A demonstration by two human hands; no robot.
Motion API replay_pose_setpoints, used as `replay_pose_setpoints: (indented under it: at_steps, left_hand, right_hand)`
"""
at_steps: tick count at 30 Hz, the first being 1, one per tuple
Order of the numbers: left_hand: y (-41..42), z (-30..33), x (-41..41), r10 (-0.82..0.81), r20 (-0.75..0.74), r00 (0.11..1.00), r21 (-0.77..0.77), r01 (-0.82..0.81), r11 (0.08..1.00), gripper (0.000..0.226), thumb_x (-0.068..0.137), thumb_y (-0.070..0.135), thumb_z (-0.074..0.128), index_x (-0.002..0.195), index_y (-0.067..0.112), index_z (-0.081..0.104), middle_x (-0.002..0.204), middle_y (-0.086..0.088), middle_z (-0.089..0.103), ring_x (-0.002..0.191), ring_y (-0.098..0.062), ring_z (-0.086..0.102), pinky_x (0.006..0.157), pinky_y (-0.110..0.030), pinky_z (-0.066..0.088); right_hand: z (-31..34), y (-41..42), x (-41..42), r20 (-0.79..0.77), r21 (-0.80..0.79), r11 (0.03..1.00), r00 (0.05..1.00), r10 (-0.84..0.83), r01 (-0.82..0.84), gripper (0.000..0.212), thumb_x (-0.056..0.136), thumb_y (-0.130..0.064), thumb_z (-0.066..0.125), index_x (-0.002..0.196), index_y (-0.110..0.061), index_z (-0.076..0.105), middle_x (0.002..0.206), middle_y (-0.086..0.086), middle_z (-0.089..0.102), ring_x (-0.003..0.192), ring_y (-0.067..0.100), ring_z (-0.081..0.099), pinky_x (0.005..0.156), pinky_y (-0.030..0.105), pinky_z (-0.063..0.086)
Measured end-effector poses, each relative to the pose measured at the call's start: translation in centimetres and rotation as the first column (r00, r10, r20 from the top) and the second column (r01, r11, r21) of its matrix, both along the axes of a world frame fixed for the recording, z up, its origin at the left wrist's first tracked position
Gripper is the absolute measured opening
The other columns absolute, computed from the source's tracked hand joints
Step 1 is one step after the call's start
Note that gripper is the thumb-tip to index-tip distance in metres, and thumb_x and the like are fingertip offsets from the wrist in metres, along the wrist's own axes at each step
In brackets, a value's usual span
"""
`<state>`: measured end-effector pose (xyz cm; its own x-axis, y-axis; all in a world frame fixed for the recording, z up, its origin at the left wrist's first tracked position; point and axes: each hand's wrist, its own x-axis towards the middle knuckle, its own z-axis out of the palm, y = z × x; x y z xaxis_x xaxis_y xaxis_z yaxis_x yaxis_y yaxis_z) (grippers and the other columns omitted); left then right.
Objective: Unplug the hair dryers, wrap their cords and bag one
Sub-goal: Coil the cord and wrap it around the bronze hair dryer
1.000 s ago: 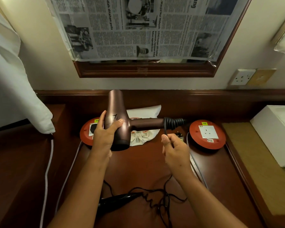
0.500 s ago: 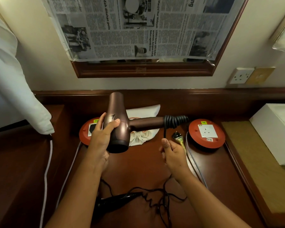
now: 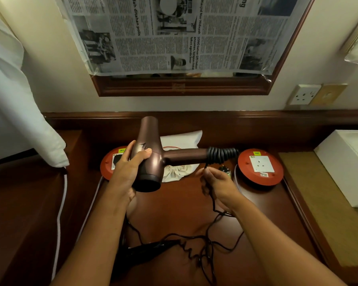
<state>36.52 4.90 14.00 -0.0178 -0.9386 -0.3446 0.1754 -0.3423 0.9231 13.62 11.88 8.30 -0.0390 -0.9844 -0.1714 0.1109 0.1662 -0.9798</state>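
My left hand (image 3: 128, 170) grips the barrel of a bronze hair dryer (image 3: 151, 159), held above the desk with its handle pointing right. Several turns of its black cord (image 3: 219, 155) are coiled round the handle's end. My right hand (image 3: 217, 183) pinches the cord just below the coils, and the loose rest trails down to a tangle (image 3: 205, 244) on the desk. A second, black hair dryer (image 3: 147, 249) lies near the desk's front edge under my left forearm. A white drawstring bag (image 3: 180, 153) lies behind the bronze dryer.
Two red round socket reels sit on the wooden desk, one at the left (image 3: 110, 164) and one at the right (image 3: 260, 167). A white box (image 3: 345, 164) stands at the right. A wall socket (image 3: 304, 94) and a newspaper-covered mirror (image 3: 180, 34) are on the wall. White cloth (image 3: 19, 112) hangs left.
My right hand has moved down and around with the cord, adding to the coils on the handle. The bronze dryer stays in my left hand, nearly unmoved.
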Motion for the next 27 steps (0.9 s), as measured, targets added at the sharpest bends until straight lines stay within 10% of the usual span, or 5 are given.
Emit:
replay_pose_setpoints:
  at_steps: [6, 10, 15, 18, 27]
  left_hand:
    - [-0.4, 0.4, 0.5, -0.027, -0.003, 1.000, 0.000, 0.027, 1.000, 0.067, 0.082, 0.025, 0.071, 0.141, 0.037, 0.042, 0.122, -0.007, 0.060, 0.086, -0.027, 0.070, 0.063, -0.033, 0.055]
    - [-0.6, 1.3, 1.0, -0.042, 0.014, 0.999, -0.023, 0.042, 0.999, 0.066, 0.084, 0.022, 0.068, 0.142, 0.036, 0.040, 0.115, -0.003, 0.060, 0.082, -0.023, 0.069, 0.055, -0.028, 0.056]
    - [-0.8, 1.7, 1.9, -0.092, 0.037, 0.995, -0.040, 0.094, 0.995, 0.069, 0.083, 0.022, 0.067, 0.144, 0.034, 0.038, 0.118, -0.004, 0.059, 0.082, -0.022, 0.069, 0.052, -0.025, 0.055]
    - [-0.8, 1.7, 1.9, -0.116, 0.052, 0.992, -0.056, 0.119, 0.991, 0.068, 0.084, 0.021, 0.067, 0.145, 0.033, 0.038, 0.117, -0.003, 0.059, 0.080, -0.020, 0.069, 0.051, -0.024, 0.054]
    - [-0.9, 1.9, 2.4, -0.195, 0.090, 0.977, -0.065, 0.201, 0.977, 0.065, 0.085, 0.022, 0.065, 0.143, 0.035, 0.039, 0.117, 0.000, 0.059, 0.079, -0.017, 0.071, 0.053, -0.023, 0.054]
  right_hand:
    - [0.6, -2.1, -1.3, -0.319, 0.075, 0.997, 0.948, 0.011, 0.014, 0.049, 0.090, -0.048, 0.047, 0.062, -0.010, 0.060, 0.051, 0.004, 0.044, 0.043, 0.016, 0.038, 0.045, 0.030, 0.039]
    - [1.5, -3.5, -2.4, -0.587, 0.121, 0.993, 0.805, 0.085, -0.017, 0.044, 0.096, -0.021, 0.050, 0.052, -0.017, 0.052, 0.056, 0.005, 0.049, 0.045, 0.007, 0.045, 0.088, 0.044, 0.051]
    - [4.3, -4.0, -3.6, -0.619, 0.141, 0.989, 0.777, 0.115, -0.035, 0.036, 0.091, 0.008, 0.042, 0.063, -0.015, 0.044, 0.062, 0.000, 0.042, 0.046, -0.002, 0.041, 0.053, 0.019, 0.036]
    - [5.8, -4.3, -5.1, -0.671, 0.062, 0.979, 0.718, 0.185, -0.194, 0.031, 0.082, 0.018, 0.047, 0.081, -0.009, 0.062, 0.072, 0.001, 0.059, 0.064, 0.002, 0.055, 0.063, 0.020, 0.046]
    - [8.6, -6.2, -6.3, -0.901, -0.057, 0.993, 0.433, -0.007, -0.103, 0.033, 0.075, -0.048, 0.073, 0.068, -0.016, 0.069, 0.065, 0.002, 0.066, 0.064, 0.012, 0.059, 0.061, 0.031, 0.048]
